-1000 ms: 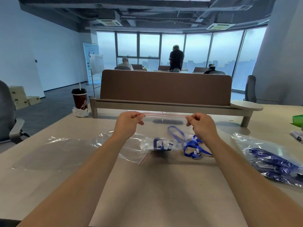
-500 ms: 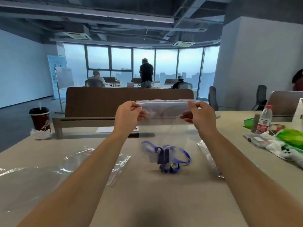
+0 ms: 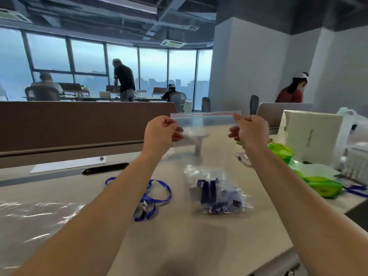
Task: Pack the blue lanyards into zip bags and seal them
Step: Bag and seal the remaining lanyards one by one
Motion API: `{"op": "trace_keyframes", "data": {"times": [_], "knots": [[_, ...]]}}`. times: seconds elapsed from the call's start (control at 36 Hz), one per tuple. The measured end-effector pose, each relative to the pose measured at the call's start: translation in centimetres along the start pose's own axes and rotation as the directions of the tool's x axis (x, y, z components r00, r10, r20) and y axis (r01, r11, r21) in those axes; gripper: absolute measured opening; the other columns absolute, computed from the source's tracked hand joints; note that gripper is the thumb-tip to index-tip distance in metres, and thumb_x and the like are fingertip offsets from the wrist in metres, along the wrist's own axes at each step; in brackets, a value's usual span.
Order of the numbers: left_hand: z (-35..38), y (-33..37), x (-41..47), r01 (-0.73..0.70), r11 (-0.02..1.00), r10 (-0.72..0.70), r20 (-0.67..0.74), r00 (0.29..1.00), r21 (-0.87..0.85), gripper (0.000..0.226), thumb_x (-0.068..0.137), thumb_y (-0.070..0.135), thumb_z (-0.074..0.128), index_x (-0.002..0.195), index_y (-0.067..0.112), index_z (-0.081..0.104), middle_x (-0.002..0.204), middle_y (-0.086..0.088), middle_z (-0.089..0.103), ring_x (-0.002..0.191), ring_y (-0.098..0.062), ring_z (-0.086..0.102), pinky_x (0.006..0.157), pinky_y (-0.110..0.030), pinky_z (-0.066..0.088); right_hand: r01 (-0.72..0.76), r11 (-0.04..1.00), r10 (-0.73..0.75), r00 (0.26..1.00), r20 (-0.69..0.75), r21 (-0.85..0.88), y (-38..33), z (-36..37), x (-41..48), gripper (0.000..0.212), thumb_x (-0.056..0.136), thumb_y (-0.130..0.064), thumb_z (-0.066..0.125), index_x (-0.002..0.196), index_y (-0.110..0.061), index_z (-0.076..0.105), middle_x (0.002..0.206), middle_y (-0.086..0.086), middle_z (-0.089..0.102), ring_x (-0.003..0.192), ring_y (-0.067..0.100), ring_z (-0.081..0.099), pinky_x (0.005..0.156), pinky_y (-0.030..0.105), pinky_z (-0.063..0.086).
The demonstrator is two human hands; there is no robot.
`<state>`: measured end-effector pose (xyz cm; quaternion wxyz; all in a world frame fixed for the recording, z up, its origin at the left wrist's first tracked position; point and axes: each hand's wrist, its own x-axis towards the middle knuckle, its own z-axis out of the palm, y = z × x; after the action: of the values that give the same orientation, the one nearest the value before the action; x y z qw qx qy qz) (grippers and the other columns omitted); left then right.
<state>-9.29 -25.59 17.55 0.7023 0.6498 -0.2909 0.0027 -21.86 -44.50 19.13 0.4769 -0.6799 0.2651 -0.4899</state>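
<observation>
Blue lanyard (image 3: 209, 191), folded into a bundle, is seen in the head view inside clear plastic, low down and just above the table (image 3: 179, 246). This plastic is judged to be the lower part of the zip bag (image 3: 205, 124), which is held up by its top corners. Whether the bag's bottom rests on the table cannot be told. The left corner is pinched by the left hand (image 3: 159, 132) and the right corner by the right hand (image 3: 252, 129), with the fingers of both curled in. The red-lined zip strip (image 3: 205, 114) is stretched flat between them. Whether the strip is pressed shut along its whole length cannot be made out.

One lanyard is therefore taken as bagged, with its sealing either just done or about to be done.

More is left. A loose lanyard (image 3: 147, 200) lies unbagged on the table under the left forearm, well apart from the held bag. Part of another blue strap (image 3: 356, 189) is seen at the far right beside green packets (image 3: 322, 186). Crinkled clear plastic (image 3: 39, 214) is spread on the table at the left, possibly spare bags. The task is judged partly done.
</observation>
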Motion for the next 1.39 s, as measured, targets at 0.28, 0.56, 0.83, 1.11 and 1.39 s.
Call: {"op": "trace_keyframes", "data": {"times": [0.28,0.56,0.83,1.11,1.39], "knots": [[8.3,-8.0,5.5,0.140,0.989,-0.144,0.092,0.985,0.056,0.013,0.094,0.003,0.054,0.103,0.011,0.060,0.100,-0.014,0.070,0.087,-0.023,0.071,0.084,-0.036,0.060,-0.194,0.979,0.196,0.980,0.031,-0.068,8.3,1.7,7.9,0.038,0.090,-0.033,0.072,0.100,-0.002,0.054,0.080,0.006,0.071,0.079,0.021,0.074,0.089,0.044,0.058],[11.9,-15.7,7.4,0.193,0.903,-0.261,0.133,0.956,0.382,0.064,0.094,0.017,0.056,0.153,0.022,0.032,0.148,-0.001,0.047,0.120,-0.023,0.054,0.088,-0.031,0.045,-0.336,0.912,0.376,0.914,0.152,-0.233,18.6,5.4,11.8,0.049,0.085,-0.027,0.071,0.123,-0.001,0.055,0.102,0.011,0.062,0.101,0.031,0.065,0.093,0.048,0.055],[11.6,-20.6,7.8,0.178,0.824,-0.330,0.201,0.922,0.537,0.063,0.093,0.017,0.059,0.151,0.025,0.037,0.152,0.000,0.043,0.128,-0.023,0.051,0.089,-0.024,0.040,-0.297,0.865,0.426,0.860,0.280,-0.404,21.5,7.0,10.8,0.068,0.088,-0.026,0.070,0.141,0.007,0.043,0.140,0.021,0.048,0.122,0.037,0.054,0.103,0.049,0.048],[8.8,-16.8,5.9,0.083,0.864,-0.221,0.224,0.949,0.496,0.036,0.096,0.018,0.055,0.132,0.021,0.058,0.131,0.004,0.059,0.095,-0.008,0.056,0.069,-0.017,0.044,-0.138,0.909,0.279,0.903,0.327,-0.394,15.8,6.9,7.2,0.046,0.090,-0.021,0.065,0.114,0.017,0.059,0.082,0.027,0.060,0.077,0.036,0.059,0.075,0.039,0.050],[-0.1,-12.3,0.7,0.067,0.873,-0.155,0.144,0.977,0.483,0.022,0.099,0.020,0.055,0.117,0.016,0.065,0.105,0.000,0.067,0.081,-0.014,0.062,0.057,-0.016,0.044,-0.061,0.949,0.209,0.857,0.470,-0.310,9.8,10.5,-1.6,0.021,0.088,-0.024,0.067,0.093,-0.005,0.070,0.092,0.018,0.071,0.090,0.032,0.068,0.089,0.051,0.056]]}}
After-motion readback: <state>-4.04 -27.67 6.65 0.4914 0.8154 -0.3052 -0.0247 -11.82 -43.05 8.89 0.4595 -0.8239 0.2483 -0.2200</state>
